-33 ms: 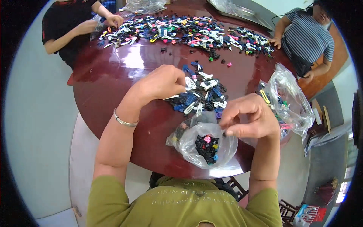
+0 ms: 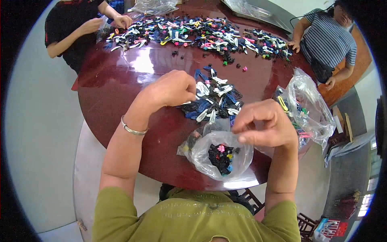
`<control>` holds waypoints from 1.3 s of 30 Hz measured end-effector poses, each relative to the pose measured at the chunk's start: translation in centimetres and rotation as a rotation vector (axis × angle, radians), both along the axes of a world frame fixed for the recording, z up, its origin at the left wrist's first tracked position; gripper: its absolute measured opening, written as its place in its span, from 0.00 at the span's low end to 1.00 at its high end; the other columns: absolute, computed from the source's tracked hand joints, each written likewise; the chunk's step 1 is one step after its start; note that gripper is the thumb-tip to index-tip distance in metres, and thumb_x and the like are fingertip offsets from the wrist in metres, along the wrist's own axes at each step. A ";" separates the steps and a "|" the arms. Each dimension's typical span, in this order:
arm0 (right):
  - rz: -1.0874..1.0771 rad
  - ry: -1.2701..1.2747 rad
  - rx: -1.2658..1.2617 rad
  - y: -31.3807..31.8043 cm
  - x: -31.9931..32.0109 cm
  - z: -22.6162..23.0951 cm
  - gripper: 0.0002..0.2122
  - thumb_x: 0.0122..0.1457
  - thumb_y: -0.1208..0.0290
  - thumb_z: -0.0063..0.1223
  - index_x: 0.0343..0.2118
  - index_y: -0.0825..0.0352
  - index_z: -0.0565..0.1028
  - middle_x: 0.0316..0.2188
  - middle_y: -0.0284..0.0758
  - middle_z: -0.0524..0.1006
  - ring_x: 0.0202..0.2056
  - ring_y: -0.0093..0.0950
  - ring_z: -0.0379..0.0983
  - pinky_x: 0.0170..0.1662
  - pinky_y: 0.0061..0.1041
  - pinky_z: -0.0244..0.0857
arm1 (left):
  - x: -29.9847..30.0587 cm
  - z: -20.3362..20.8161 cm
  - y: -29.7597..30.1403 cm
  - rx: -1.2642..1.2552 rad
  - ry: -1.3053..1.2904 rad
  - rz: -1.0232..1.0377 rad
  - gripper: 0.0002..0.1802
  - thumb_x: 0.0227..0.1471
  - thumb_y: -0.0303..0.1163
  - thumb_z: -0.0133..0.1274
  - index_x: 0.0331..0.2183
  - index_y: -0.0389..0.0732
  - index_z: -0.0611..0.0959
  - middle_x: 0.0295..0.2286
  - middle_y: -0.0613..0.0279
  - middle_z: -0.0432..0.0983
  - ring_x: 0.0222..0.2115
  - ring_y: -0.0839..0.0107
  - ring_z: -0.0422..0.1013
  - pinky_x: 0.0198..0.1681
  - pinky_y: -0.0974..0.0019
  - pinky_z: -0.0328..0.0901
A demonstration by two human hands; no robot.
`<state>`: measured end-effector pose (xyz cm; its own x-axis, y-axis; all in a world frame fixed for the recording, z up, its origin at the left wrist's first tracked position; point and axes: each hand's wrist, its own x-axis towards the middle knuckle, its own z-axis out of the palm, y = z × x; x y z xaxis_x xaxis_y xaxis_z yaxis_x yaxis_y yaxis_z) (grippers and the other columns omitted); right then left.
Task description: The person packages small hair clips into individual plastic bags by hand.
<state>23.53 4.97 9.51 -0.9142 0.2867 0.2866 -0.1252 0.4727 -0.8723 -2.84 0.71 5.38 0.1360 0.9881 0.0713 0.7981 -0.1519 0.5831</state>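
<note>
My left hand [image 2: 173,88] is curled with its fingertips together at the left edge of a small pile of hair clips [image 2: 215,103], mostly white, navy and black snap clips. Whatever the fingertips pinch is hidden. Over the right side of an open clear plastic bag [image 2: 199,155], my right hand [image 2: 266,123] has thumb and fingers apart with nothing between them. Just below those fingertips shows a small dark piece [image 2: 237,150], at the bag's inner right side. Small black claw clips [image 2: 219,163] lie in the bag, with a pink flower-shaped clip [image 2: 221,148] and a few coloured ones.
A long heap of mixed hair clips [image 2: 177,34] spans the far side of the red-brown table [image 2: 121,97]. Another clear bag [image 2: 308,105] of coloured clips stands at right. Co-workers' hands [image 2: 122,21] are at the heap's left end and a hand [image 2: 295,46] rests at its right.
The small dark piece has left my right fingertips and dropped down toward the bag's inside. My left hand has barely shifted.
</note>
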 end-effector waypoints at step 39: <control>-0.515 -0.243 0.607 4.9 -2.1 -6.9 0.09 0.48 0.71 0.61 0.33 0.66 0.79 0.30 0.38 0.76 0.30 0.36 0.75 0.35 0.30 0.68 | 2.1 -0.4 -0.5 0.084 0.141 -0.080 0.05 0.37 0.24 0.51 0.21 0.34 0.79 0.21 0.47 0.75 0.22 0.54 0.73 0.27 0.59 0.67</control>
<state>21.46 9.86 2.64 -0.7673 0.5450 0.3378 0.3942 0.8165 -0.4218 -0.78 0.17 5.01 0.2281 0.9653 0.1275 0.8544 -0.2612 0.4493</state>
